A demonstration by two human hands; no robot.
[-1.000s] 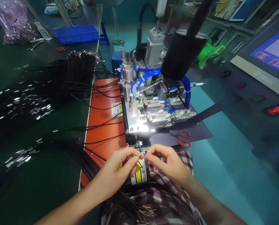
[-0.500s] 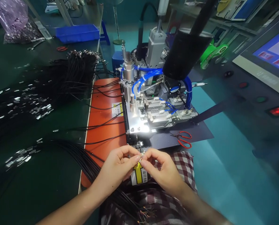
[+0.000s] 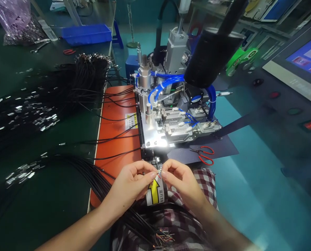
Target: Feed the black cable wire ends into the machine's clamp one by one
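Note:
Just in front of the machine, my left hand is closed in a pinch on the end of a cable, from which thin coloured wires, one of them red, stick out to the right. Facing it across a small gap, my right hand has thumb and forefinger pressed together beside these wires. What lies between its fingertips is too small to make out. Below both hands a label with a yellow arrow shows on the machine's front. A bundle of black cables passes under my left forearm, its stripped ends over my lap.
The machine with blue air tubes stands ahead, cables lying across its orange plate. Red-handled scissors lie right of my hands. More black cables, a blue tray and a plastic bag are left; a screen is right.
My right hand has drawn slightly to the right, away from the left fingertips, and the thin wires between the hands show more clearly. My left hand keeps its pinch almost in place.

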